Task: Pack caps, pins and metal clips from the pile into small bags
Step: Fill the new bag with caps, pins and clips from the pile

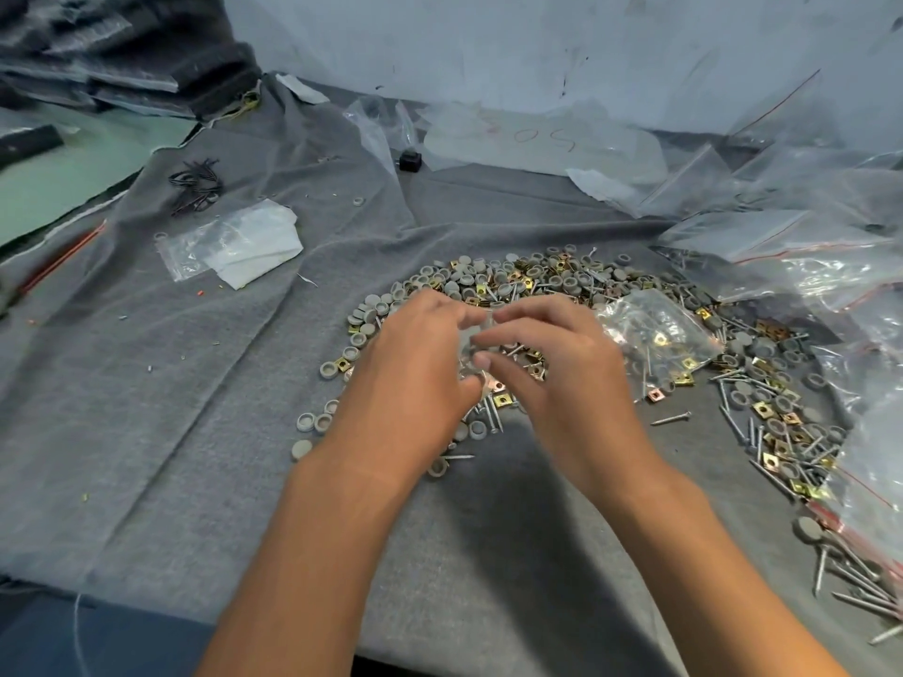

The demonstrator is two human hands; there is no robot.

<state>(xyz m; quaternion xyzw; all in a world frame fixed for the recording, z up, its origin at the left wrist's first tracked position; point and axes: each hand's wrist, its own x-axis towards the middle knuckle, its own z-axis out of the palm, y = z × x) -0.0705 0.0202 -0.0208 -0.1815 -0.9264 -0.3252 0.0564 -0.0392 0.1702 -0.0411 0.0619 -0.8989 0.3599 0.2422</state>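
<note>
1. The place looks like a small packing workbench in a workshop.
2. A grey felt cloth [195, 383] covers the table.
3. A loose pile of caps, pins and clips [562, 280] lies beside stacked zip bags [806, 246].
4. The wall [537, 51] behind is scuffed.

Red handwritten marks on clear plastic bag [542, 139] lying at back of table, by wall: last characters look like "05"; a faint mark before them too blurred to read. No other readable text, labels, brands or numbers anywhere.
</note>
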